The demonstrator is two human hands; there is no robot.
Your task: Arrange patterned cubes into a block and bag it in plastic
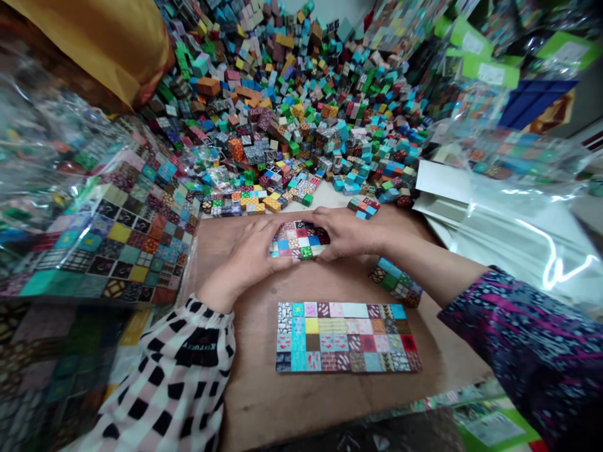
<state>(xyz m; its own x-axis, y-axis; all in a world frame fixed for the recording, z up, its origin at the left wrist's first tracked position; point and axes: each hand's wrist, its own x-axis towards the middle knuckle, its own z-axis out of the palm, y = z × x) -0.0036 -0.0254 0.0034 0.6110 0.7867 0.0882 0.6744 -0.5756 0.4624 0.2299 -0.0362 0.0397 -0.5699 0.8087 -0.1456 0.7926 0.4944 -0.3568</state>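
My left hand (254, 252) and my right hand (346, 233) press from opposite sides on a small block of patterned cubes (301, 238) at the far part of the brown board. Fingers of both hands curl round its ends, and its top shows red, blue, white and green squares. Nearer to me lies a flat rectangle of cubes (348, 337) set in neat rows. Under my right forearm sits a short group of cubes (394, 279), partly covered by the arm. Just beyond my right hand is a small cluster of cubes (364, 207).
A large heap of loose cubes (301, 125) rises behind the brown board (254, 395). At the left stands a plastic-wrapped stack of cubes (127, 238), beneath a golden bag (103, 44). White card pieces (443, 194) and clear bags with green labels (490, 69) crowd the right.
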